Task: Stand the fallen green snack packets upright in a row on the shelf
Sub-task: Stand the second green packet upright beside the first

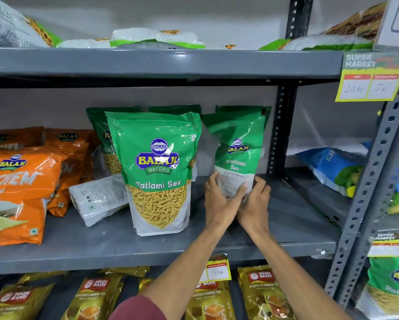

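Spanning the whole view, the grey metal shelf (286, 218) carries orange packets (20, 181) at its left end and the green snack packets in the middle. Of these, the big front packet (159, 172) stands upright near the shelf's front edge, with more green packets upright behind it and a fallen packet (99, 197) lying on its side just to its left, white back showing. Right of the front one, a smaller-looking green packet (237, 153) stands further back, and both hands grasp its lower part: the left hand (221, 202) cups the left edge, the right hand (256, 199) the right. To do this well, I would press the base flat so the gusset spreads, square its face forward, then let go gently.
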### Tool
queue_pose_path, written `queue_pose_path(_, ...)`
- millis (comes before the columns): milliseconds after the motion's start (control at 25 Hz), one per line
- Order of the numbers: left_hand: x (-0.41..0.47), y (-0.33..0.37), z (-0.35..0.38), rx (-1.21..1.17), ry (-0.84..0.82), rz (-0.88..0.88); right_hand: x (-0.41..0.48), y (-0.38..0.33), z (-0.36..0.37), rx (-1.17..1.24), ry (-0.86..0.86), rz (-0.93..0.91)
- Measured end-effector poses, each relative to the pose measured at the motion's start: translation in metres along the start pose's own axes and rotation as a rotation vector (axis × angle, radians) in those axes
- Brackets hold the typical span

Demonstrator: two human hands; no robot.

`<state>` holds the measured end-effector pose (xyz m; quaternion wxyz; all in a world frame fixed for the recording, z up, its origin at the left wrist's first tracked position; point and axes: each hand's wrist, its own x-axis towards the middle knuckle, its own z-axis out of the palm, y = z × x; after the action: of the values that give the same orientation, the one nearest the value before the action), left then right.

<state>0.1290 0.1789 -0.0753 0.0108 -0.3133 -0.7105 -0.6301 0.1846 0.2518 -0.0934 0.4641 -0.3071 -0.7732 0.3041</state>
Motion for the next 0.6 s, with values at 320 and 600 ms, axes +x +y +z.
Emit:
queue_pose_path(320,0.03,-0.014,-0.016,-0.171,-0.024,0.028,-0.011,-0.009,-0.006,0.063,-0.403,-0.214)
queue_pose_path(600,0.036,-0.024,-0.014,-0.22,0.051,0.032,0.062,0.014,-0.01,0.458,-0.196,0.047)
